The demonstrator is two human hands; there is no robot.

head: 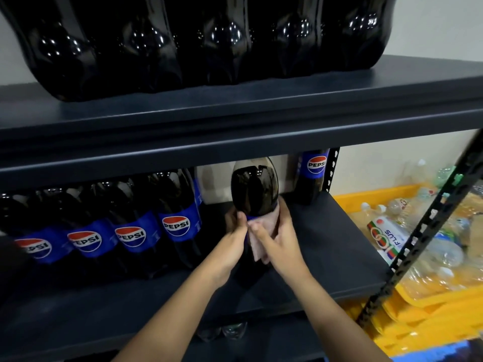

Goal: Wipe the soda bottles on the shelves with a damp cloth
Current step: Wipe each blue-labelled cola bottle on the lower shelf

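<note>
Pepsi bottles stand in a row at the left of the middle shelf. My left hand grips the tilted soda bottle at its label, while my right hand presses the pink cloth against it, fingers curled round. Farther right sit yellow crates holding plastic bottles.

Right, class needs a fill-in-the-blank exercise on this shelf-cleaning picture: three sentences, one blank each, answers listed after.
1. The left hand holds the tilted bottle while the right hand presses a pink ____ against it.
2. The labels on the row of bottles read ____.
3. The crates to the right of the shelf are coloured ____.

Answers: cloth; Pepsi; yellow
</note>
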